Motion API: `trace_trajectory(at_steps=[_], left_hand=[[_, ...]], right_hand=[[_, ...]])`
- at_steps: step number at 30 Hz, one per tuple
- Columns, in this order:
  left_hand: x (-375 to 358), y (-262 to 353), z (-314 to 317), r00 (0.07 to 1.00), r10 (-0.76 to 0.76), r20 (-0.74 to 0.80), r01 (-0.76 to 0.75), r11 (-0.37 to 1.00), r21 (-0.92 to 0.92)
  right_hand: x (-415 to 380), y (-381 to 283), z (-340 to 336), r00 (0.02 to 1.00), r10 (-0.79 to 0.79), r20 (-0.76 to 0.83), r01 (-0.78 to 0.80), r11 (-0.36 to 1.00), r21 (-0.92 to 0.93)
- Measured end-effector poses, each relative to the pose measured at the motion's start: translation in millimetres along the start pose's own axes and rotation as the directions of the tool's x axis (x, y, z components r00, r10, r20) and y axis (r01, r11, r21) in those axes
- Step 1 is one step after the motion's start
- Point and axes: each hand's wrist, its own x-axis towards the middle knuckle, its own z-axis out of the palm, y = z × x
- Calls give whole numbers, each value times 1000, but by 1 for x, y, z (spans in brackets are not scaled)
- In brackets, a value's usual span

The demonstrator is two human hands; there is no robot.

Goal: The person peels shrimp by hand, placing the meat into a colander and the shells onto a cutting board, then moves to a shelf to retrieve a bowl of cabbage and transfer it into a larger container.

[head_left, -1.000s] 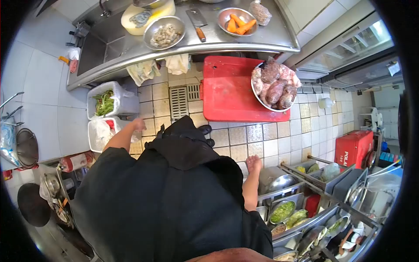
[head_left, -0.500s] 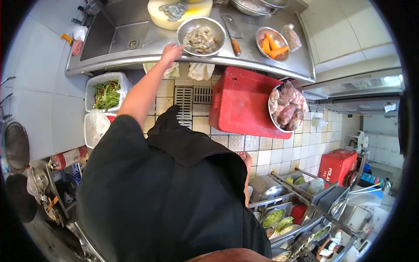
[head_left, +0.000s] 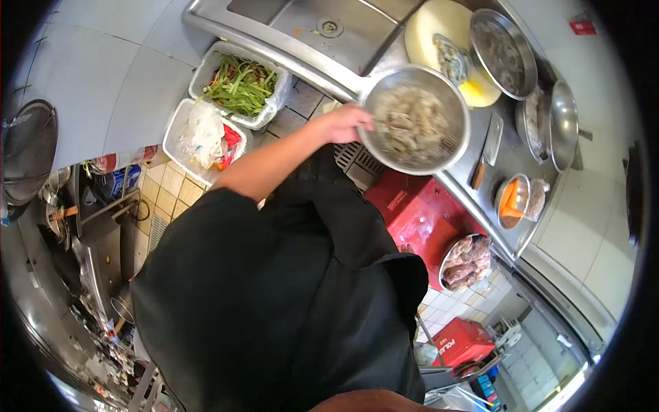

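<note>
My left hand (head_left: 347, 124) grips the rim of a metal bowl (head_left: 368, 144) full of greyish peeled shrimp or similar pieces (head_left: 412, 123), its fingers closed on the left edge. The bowl is raised over the counter's front edge. Behind it is a round yellowish board (head_left: 425, 34) with a small grey heap (head_left: 451, 58) on it. Only a small part of my right hand (head_left: 406, 249) shows beside the black clothing, over the red box; its fingers are too hidden to read.
A cleaver (head_left: 489, 147), a bowl of carrots (head_left: 509, 199) and other metal bowls (head_left: 504, 55) stand on the counter (head_left: 473, 199). Below are a red box (head_left: 419, 213), a meat bowl (head_left: 467, 264), and bins of greens (head_left: 240, 86) and plastic bags (head_left: 206, 141). A sink (head_left: 309, 31) lies beyond.
The view has turned. My left hand, earlier reaching to the bowl's rim on the counter, now grips the bowl, which is lifted and nearer to me.
</note>
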Motion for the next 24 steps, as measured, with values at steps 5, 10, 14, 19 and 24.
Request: trace_trajectory(at_steps=[5,10,14,19,24], left_hand=[[-147,55,-93,844,372,-388,-386,922,45],[-247,87,-150,406,659,-633,-610,711,350],[-266,107,-192,26,767,-641,-406,594,695],[-242,152,-234,-126,991,-52,581,117,805],[-234,191,-233,104,964,-244,823,54,565]], right_hand=[[63,-9,-6,996,9,93,15,966,-258],[74,-3,29,999,-11,46,30,898,-438],[35,-21,81,979,-47,199,173,708,-685],[12,-34,98,968,-90,234,228,706,-670],[-9,-26,82,982,-176,73,177,704,-688]])
